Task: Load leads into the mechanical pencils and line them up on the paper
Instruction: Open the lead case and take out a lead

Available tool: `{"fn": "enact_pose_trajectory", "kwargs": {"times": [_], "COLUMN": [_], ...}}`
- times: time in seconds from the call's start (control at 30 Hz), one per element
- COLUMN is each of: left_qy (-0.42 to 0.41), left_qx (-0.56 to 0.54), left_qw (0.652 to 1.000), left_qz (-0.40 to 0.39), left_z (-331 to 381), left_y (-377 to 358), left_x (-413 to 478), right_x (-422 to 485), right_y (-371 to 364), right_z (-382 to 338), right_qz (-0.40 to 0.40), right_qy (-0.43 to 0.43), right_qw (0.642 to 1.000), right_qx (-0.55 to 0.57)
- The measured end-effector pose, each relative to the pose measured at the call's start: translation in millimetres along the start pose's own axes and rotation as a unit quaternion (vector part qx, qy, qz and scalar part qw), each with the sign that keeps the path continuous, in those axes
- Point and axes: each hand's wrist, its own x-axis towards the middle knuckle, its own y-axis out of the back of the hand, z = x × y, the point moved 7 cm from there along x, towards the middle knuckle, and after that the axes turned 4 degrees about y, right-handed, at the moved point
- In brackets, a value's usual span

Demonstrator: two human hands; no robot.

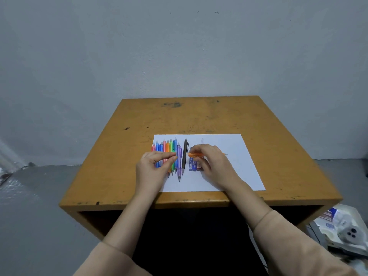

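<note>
While R hand [214, 159] grips orange pencil [196, 154] | L hand [157, 163] pinched, contents unclear | lead cases [194, 165] read "PENCIL"

Your right hand [211, 158] grips an orange pencil [196, 154], translucent, with a pale white end cap; your left hand [154, 164] sits over a row of pencils [169, 150] running red, blue, orange, green and blue again; beside them lies a purple pencil [179, 162], then a black pen-like one [185, 156] with a dark brown tint; the lead cases [194, 166] show blue and dark red with white lettering; the paper [235, 160] is plain white; the table [199, 116] is mustard yellow, marked with dark scuffs and smudges; the wall [179, 46] is flat grey-blue; your sleeves [298, 242] are beige.
</note>
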Motion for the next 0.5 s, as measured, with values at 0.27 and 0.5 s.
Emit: {"fn": "enact_pose_trajectory", "kwargs": {"times": [0.27, 0.5], "left_qy": [-0.048, -0.111], "left_qx": [-0.041, 0.053], "left_qw": [0.998, 0.992], "left_qz": [0.011, -0.017], "left_z": [16.1, 28.1], "left_y": [-21.8, -40.5], "left_x": [1.9, -1.1], "right_x": [-0.4, -1.6], "right_y": [7.8, 12.6], "right_z": [3.2, 3.9], "right_qz": [0.070, 0.100], "right_qy": [0.001, -0.002], "right_qw": [0.997, 0.994], "right_qx": [0.029, 0.052]}}
